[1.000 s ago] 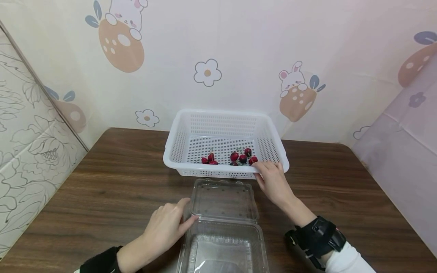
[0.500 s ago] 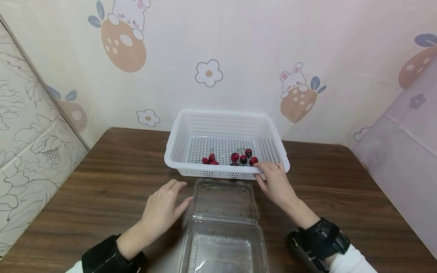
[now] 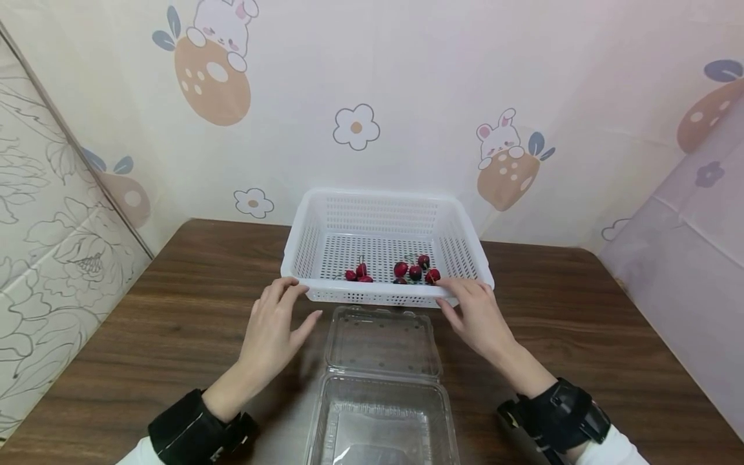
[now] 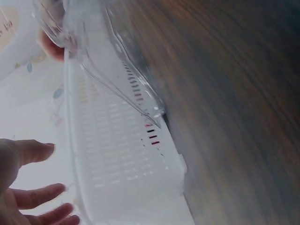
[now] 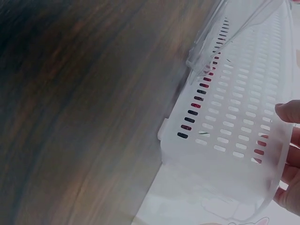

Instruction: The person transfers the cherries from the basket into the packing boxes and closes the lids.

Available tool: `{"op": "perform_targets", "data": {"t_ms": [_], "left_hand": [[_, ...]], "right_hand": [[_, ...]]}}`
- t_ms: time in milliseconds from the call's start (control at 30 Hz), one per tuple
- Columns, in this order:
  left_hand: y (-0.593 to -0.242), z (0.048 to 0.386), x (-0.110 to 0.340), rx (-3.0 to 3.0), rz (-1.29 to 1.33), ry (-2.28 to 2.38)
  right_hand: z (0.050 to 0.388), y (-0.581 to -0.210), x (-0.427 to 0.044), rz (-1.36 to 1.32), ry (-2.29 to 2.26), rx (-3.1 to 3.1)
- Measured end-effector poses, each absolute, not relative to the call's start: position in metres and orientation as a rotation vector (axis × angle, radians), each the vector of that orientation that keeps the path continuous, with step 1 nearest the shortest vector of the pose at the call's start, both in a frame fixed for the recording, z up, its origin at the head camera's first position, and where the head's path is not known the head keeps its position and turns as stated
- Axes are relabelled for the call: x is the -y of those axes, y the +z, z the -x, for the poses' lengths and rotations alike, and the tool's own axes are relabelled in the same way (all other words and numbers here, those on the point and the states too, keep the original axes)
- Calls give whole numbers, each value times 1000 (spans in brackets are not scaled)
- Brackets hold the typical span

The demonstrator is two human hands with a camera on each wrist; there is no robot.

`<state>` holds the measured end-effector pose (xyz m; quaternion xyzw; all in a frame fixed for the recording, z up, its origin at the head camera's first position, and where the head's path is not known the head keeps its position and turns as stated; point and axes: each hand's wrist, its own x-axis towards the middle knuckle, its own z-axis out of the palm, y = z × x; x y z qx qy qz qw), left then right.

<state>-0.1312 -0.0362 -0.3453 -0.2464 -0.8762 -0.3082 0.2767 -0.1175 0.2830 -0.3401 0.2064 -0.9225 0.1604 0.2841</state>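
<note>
A white perforated plastic basket (image 3: 378, 292) sits at the back of the table with several dark red cherries (image 3: 400, 268) inside, near its front wall. My right hand (image 3: 478, 318) holds the basket's front rim at the right, fingers over the edge and thumb outside. In the right wrist view, that hand (image 5: 291, 154) is partly cut off by the frame. My left hand (image 3: 270, 332) is at the rim's left front corner, thumb spread away. In the left wrist view its fingers (image 4: 40, 197) look extended and slightly apart from the rim.
A clear plastic clamshell box (image 3: 383, 381) lies with its lid folded back on the brown wooden table (image 3: 192, 336), in front of the basket and between my arms. A wall covering with printed rabbits (image 3: 430, 129) rises right behind the basket.
My left hand has left the clamshell's lid edge and moved forward to the basket's left front corner. My right hand stays at the basket rim.
</note>
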Motion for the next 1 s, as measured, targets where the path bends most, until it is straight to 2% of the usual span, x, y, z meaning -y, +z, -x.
{"op": "perform_targets", "data": {"t_ms": [467,1000], "left_hand": [[-360,163,31,2249,837,-968],[-362,169,30,2299,845,-966]], "right_hand": [[111,-326,-283,-530,448,2498],[120,-290,-276,-516,379,2692]]}}
